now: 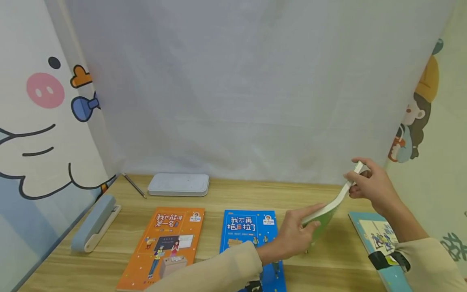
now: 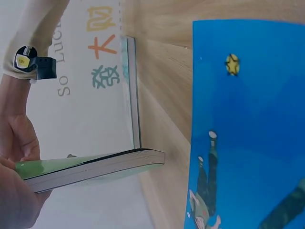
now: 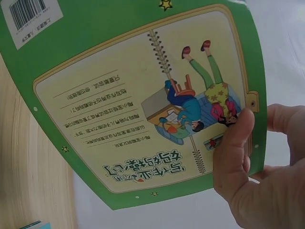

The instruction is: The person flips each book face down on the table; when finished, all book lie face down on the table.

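Observation:
A green paperback book (image 1: 322, 227) is held up over the right part of the table, bent along its length. My left hand (image 1: 293, 235) grips its lower left end, thumb on the green cover. The upper right end is pinched between thumb and fingers of my right hand (image 1: 375, 186). In the right wrist view the green back cover (image 3: 109, 114) shows a drawn notebook, printed text and a barcode. A blue book (image 1: 249, 227) lies flat beneath my left forearm. Under my right forearm lies a light-blue book (image 1: 375, 231).
An orange book (image 1: 168, 243) lies left of the blue one. At the far left stands a blue-and-white stapler (image 1: 96, 223). Near the back edge are a pencil (image 1: 134, 185) and a white case (image 1: 178, 184). A pale curtain (image 1: 233, 89) hangs behind the wooden table (image 1: 262, 196).

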Tool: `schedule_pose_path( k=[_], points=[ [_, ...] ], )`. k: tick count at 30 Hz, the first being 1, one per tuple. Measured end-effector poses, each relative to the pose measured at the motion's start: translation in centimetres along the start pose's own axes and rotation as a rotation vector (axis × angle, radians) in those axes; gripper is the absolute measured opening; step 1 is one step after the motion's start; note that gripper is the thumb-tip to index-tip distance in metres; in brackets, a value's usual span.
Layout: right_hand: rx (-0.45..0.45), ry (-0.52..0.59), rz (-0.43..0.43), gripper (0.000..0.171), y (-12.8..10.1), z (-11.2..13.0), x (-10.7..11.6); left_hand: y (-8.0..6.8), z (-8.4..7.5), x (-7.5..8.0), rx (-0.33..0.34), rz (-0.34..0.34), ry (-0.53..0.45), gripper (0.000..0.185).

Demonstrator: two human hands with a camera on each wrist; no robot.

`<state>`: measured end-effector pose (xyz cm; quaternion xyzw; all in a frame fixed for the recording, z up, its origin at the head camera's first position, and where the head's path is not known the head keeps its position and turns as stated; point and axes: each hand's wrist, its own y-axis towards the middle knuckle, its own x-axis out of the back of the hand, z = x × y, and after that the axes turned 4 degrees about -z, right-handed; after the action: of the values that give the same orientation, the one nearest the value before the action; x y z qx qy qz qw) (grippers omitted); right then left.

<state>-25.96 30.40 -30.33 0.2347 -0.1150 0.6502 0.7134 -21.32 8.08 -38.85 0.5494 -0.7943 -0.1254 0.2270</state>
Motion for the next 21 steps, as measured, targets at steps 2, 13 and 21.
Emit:
schedule_pose_path(
  k=[2, 13, 21],
  points=[
    [0.012, 0.003, -0.005, 0.068, 0.0, 0.2, 0.0, 0.1, -0.1, 0.0, -0.005, -0.031, -0.019, 0.048],
    [0.054, 0.055, -0.016, 0.079, -0.5, -0.6, 0.2, 0.2, -1.0, 0.1, 0.225, -0.107, -0.289, 0.048],
    [0.047, 0.276, -0.01, 0.076, -1.3, -2.0, 0.5, 0.0, -1.1, 0.1, 0.296, -0.165, -0.381, 0.048]
  ],
)
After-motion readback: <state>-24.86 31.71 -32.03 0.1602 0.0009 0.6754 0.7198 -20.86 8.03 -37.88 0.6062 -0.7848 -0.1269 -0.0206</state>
